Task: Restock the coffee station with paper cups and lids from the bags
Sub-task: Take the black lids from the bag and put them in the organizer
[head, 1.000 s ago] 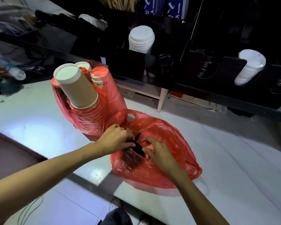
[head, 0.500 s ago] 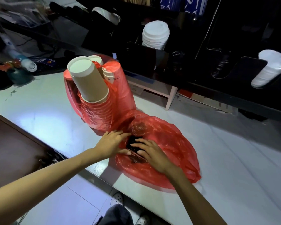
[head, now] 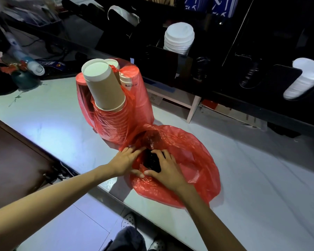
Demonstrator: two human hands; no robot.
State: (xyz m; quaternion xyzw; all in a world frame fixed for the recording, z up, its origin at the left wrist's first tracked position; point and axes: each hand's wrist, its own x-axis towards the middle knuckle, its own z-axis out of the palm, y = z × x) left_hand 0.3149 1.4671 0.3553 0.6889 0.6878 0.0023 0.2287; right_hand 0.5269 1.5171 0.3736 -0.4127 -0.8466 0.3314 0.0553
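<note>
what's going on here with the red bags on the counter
A person is working both hands into the nearer red plastic bag lying on the white counter. The left hand and right hand are closed around a stack of black lids at the bag's mouth. The other red bag stands behind, holding upside-down brown paper cups. White lids already sit in the dark station.

Two translucent red plastic bags lie on the counter. Three stacks of upturned brown paper cups are visible. Two stacks of white plastic lids occupy the black dispenser.
</note>
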